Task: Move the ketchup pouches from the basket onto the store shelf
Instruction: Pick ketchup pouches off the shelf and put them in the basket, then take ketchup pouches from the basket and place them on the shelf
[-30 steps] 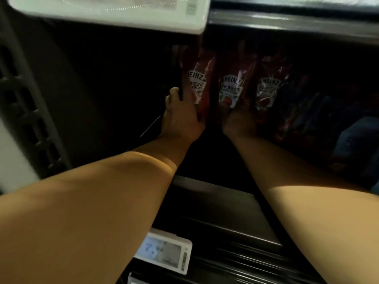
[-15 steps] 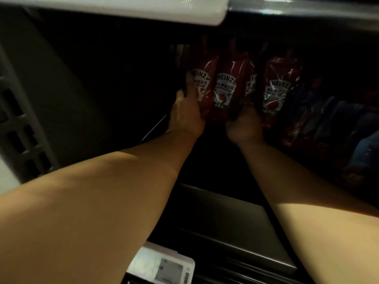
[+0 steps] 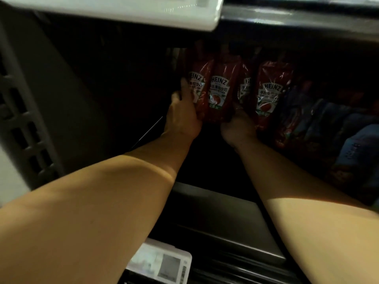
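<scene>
Dim and deep, the store shelf (image 3: 215, 203) recedes into shadow beneath the pale edge of the shelf above. Both bare forearms reach far in toward a row of red Heinz ketchup pouches (image 3: 218, 93) standing upright at the back. The left hand (image 3: 183, 115) wraps the left side of the cluster, its thumb laid up the face of the leftmost pouch. The right hand (image 3: 238, 126) cups the cluster's lower right corner; its fingers curl behind the pouches and cannot be seen clearly. One more pouch (image 3: 268, 93) stands just beside the right hand, apart from the grip. Blue packets (image 3: 338, 128) crowd the shelf farther right. A price tag display (image 3: 162, 263) sits at the near shelf edge. No basket is in view.

The pouches look soft and top-heavy. If both hands let go unevenly, the held cluster could slump forward or tip sideways into the free pouch and knock it over. Poor light makes judging the footing harder.
</scene>
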